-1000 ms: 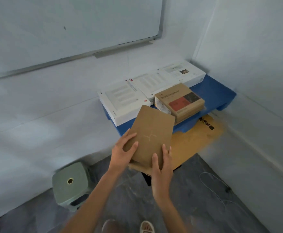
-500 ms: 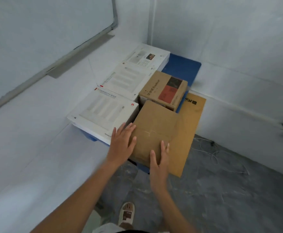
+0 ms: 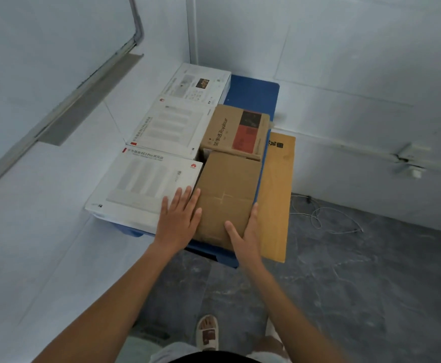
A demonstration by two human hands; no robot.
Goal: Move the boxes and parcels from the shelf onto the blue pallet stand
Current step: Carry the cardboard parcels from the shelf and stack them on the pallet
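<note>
Looking down into a corner of pale walls [image 3: 345,61] over a grey mottled floor [image 3: 358,271], with a whiteboard edge and its metal tray [image 3: 91,98] on the left wall. Filling the corner, low on the floor: blue pallet stand [image 3: 252,91], mostly covered, bare only at the far right corner and along the near edge. Leaning or lying along its right side, a long flat cardboard sheet [image 3: 278,195] with black print at the far end. Lined up along the left wall on the stand, three white printed boxes: nearest white box [image 3: 140,182] with a red logo, middle white box [image 3: 169,127], far white box [image 3: 198,83], each touching the next. Set to the right of the middle one, a brown box with a red and black label [image 3: 236,132]. Directly in front of that, touching it and the nearest white box, the plain brown parcel [image 3: 227,195], flat on the stand at the near edge. Left hand [image 3: 178,218] spread flat, fingers straight, resting across the seam between the nearest white box and the parcel's left side. Right hand [image 3: 245,234] cupping the parcel's near right corner, thumb on top, fingers down the right side. Trailing over the floor by the right wall, a thin white cable [image 3: 326,218]. Below, a sandalled foot [image 3: 207,332].
</note>
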